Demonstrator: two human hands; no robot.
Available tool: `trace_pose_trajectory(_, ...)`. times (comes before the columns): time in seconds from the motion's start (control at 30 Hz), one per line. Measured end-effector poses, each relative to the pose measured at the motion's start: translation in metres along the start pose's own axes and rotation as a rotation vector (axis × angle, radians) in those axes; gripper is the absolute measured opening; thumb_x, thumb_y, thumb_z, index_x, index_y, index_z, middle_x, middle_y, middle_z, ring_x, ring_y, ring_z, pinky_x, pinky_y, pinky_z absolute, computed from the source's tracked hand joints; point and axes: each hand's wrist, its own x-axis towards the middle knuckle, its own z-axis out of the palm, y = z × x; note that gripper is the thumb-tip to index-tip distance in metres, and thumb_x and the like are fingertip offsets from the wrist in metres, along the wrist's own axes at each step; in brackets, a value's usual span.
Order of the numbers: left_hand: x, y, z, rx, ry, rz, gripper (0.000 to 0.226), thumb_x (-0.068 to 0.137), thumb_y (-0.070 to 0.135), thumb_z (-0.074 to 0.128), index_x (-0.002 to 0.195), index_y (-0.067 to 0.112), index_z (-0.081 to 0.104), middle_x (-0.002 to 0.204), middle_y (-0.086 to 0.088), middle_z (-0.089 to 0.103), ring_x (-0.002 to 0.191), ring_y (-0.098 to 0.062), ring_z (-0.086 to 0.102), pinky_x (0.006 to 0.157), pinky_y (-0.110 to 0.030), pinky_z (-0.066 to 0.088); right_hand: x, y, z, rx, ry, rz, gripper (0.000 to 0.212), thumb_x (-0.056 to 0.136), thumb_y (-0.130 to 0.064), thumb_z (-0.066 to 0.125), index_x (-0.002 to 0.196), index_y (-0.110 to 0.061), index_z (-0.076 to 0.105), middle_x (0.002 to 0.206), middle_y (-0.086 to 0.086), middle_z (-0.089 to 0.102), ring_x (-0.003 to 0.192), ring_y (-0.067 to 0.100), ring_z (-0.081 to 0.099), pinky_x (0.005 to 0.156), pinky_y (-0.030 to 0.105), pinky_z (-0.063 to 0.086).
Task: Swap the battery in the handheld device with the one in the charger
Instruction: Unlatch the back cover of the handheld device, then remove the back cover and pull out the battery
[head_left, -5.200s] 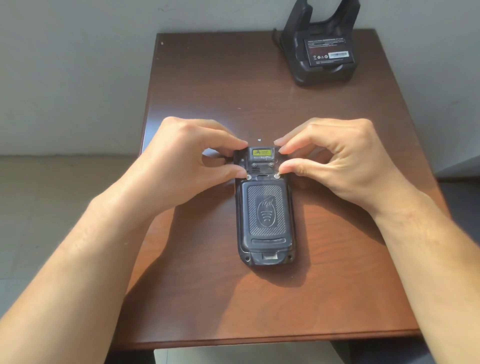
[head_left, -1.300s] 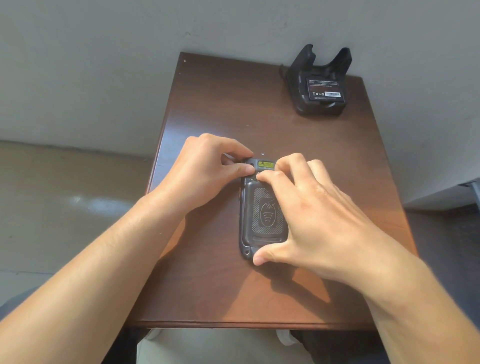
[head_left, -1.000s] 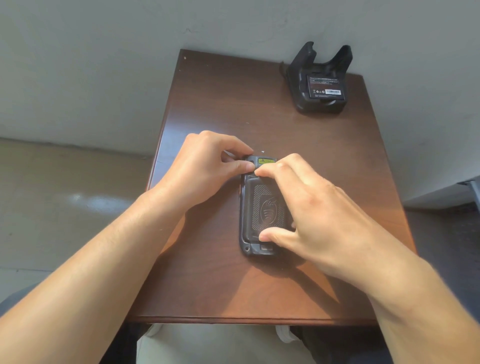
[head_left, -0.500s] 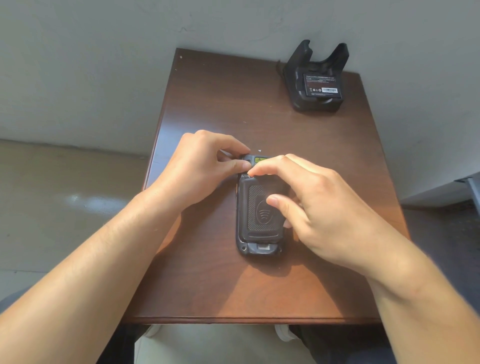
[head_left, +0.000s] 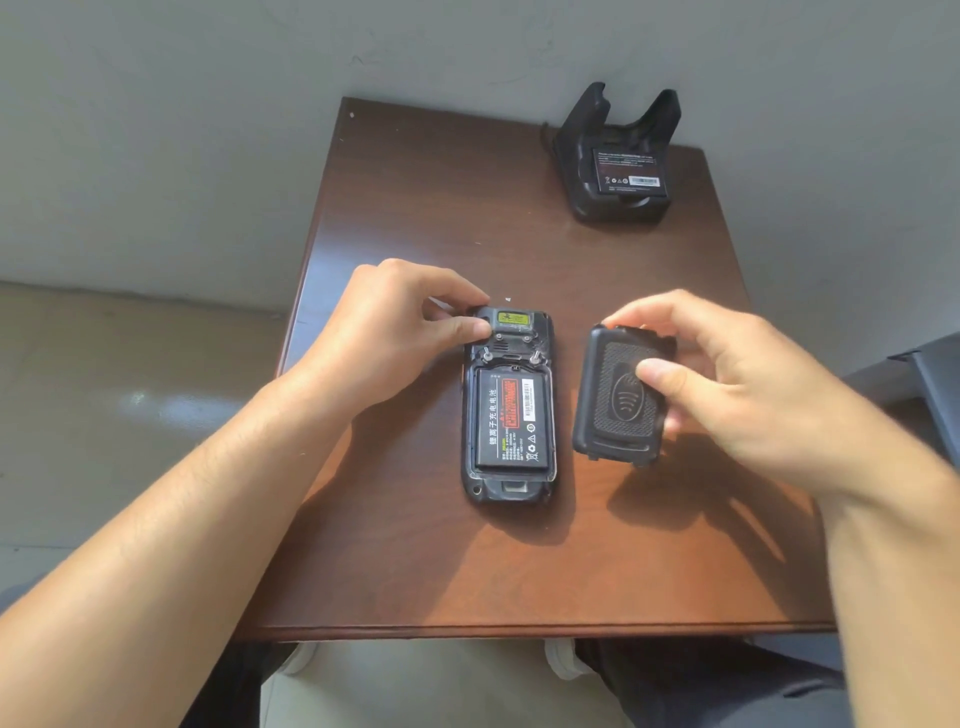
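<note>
- The handheld device (head_left: 511, 488) lies face down at the centre of the frame, long axis running away from the viewer. Its shell is black and scuffed, with a yellow label (head_left: 511, 318) at the far end and two small metal studs just below the label.
- Its back is uncovered, so the battery (head_left: 511, 418) shows seated in the bay: a black slab with white characters down its left side, a red printed block and a small barcode.
- The back cover (head_left: 608, 410) is off, just right of the device and tilted up. It is black, with a textured panel and an oval emblem. Whether its lower edge touches the table cannot be told.
- The right hand (head_left: 737, 384) holds this cover, its grip clamped with the thumb on the outer face and the fingers curled over the far edge.
- The left hand (head_left: 395, 332) pinches the device's far left corner, its grip closed there between thumb and forefinger.
- The charger (head_left: 618, 205), a black cradle with two upright prongs, stands at the upper right of the frame. A second battery (head_left: 628, 169) sits in it, label outward.
- The table (head_left: 441, 561) is dark brown wood grain, lit warm in patches with hard shadows under the hands.
- A pale glossy floor (head_left: 104, 389) fills the left of the frame; a plain grey wall (head_left: 208, 130) runs across the top.
</note>
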Motion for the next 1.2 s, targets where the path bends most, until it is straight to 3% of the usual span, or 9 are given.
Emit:
trace_pose_trajectory(0.2, 0.0, -0.002, 0.001, 0.012, 0.001, -0.001, 0.022, 0.079, 0.032, 0.081, 0.1, 0.029, 0.079, 0.067, 0.028, 0.065, 0.065, 0.024, 0.06, 0.063, 0.004, 0.038, -0.001, 0.033, 0.002, -0.101, -0.107, 0.085, 0.034, 0.099, -0.007, 0.06, 0.115, -0.037, 0.065, 0.096, -0.011, 0.072, 0.058, 0.018, 0.063, 0.066, 0.035, 0.057)
trace_pose_trajectory(0.3, 0.0, -0.003, 0.001, 0.02, 0.001, -0.001, 0.022, 0.079, 0.032, 0.081, 0.101, 0.029, 0.079, 0.068, 0.026, 0.066, 0.066, 0.024, 0.061, 0.064, 0.004, 0.039, -0.002, 0.037, 0.003, -0.113, -0.102, 0.087, 0.033, 0.099, -0.011, 0.061, 0.117, -0.038, 0.064, 0.102, -0.012, 0.071, 0.076, 0.01, 0.066, 0.072, 0.032, 0.057)
trace_pose_trajectory(0.4, 0.0, -0.003, 0.001, 0.025, 0.004, 0.003, 0.024, 0.079, 0.033, 0.08, 0.103, 0.03, 0.078, 0.07, 0.027, 0.067, 0.066, 0.023, 0.06, 0.064, 0.004, 0.038, -0.003, 0.037, 0.005, -0.292, -0.057, 0.036, 0.03, 0.097, -0.018, 0.064, 0.118, -0.038, 0.065, 0.109, -0.02, 0.061, 0.095, -0.001, 0.058, 0.081, 0.018, 0.043)
trace_pose_trajectory(0.53, 0.0, -0.003, 0.001, 0.02, 0.008, 0.004, 0.024, 0.079, 0.034, 0.081, 0.103, 0.03, 0.078, 0.072, 0.027, 0.067, 0.066, 0.022, 0.06, 0.064, 0.004, 0.039, 0.0, 0.039, 0.007, -0.303, -0.071, 0.009, 0.03, 0.095, -0.022, 0.068, 0.116, -0.043, 0.067, 0.111, -0.026, 0.056, 0.106, 0.001, 0.054, 0.082, 0.013, 0.036)
trace_pose_trajectory(0.77, -0.002, -0.004, 0.002, -0.009, 0.02, 0.016, 0.023, 0.079, 0.032, 0.081, 0.102, 0.029, 0.079, 0.069, 0.026, 0.067, 0.064, 0.017, 0.061, 0.065, 0.002, 0.04, -0.003, 0.043, 0.005, -0.278, -0.057, -0.019, 0.032, 0.093, -0.02, 0.072, 0.118, -0.039, 0.07, 0.111, -0.026, 0.059, 0.106, -0.001, 0.054, 0.081, 0.003, 0.036)
trace_pose_trajectory(0.97, -0.001, -0.008, 0.004, -0.042, 0.023, 0.013, 0.025, 0.08, 0.032, 0.081, 0.105, 0.03, 0.078, 0.078, 0.02, 0.072, 0.07, 0.004, 0.067, 0.07, -0.001, 0.044, -0.004, 0.042, 0.005, -0.243, -0.047, 0.003, 0.038, 0.09, -0.018, 0.075, 0.121, -0.04, 0.068, 0.115, -0.021, 0.06, 0.106, -0.006, 0.054, 0.08, 0.003, 0.04)
trace_pose_trajectory(1.1, 0.003, -0.011, 0.004, -0.092, -0.009, 0.022, 0.035, 0.078, 0.032, 0.082, 0.112, 0.031, 0.074, 0.094, 0.01, 0.076, 0.056, -0.001, 0.062, 0.074, -0.017, 0.051, -0.005, 0.017, 0.009, -0.189, 0.143, -0.053, 0.044, 0.084, -0.033, 0.078, 0.126, -0.038, 0.067, 0.113, -0.015, 0.061, 0.102, 0.007, 0.058, 0.078, 0.01, 0.037)
trace_pose_trajectory(1.2, 0.005, -0.013, 0.004, -0.112, -0.025, 0.018, 0.035, 0.078, 0.032, 0.082, 0.112, 0.031, 0.075, 0.088, 0.012, 0.073, 0.049, 0.001, 0.056, 0.066, -0.018, 0.049, 0.001, -0.02, 0.025, -0.278, 0.103, -0.197, 0.054, 0.077, -0.052, 0.077, 0.127, -0.033, 0.067, 0.112, -0.014, 0.06, 0.096, 0.005, 0.058, 0.082, 0.008, 0.04)
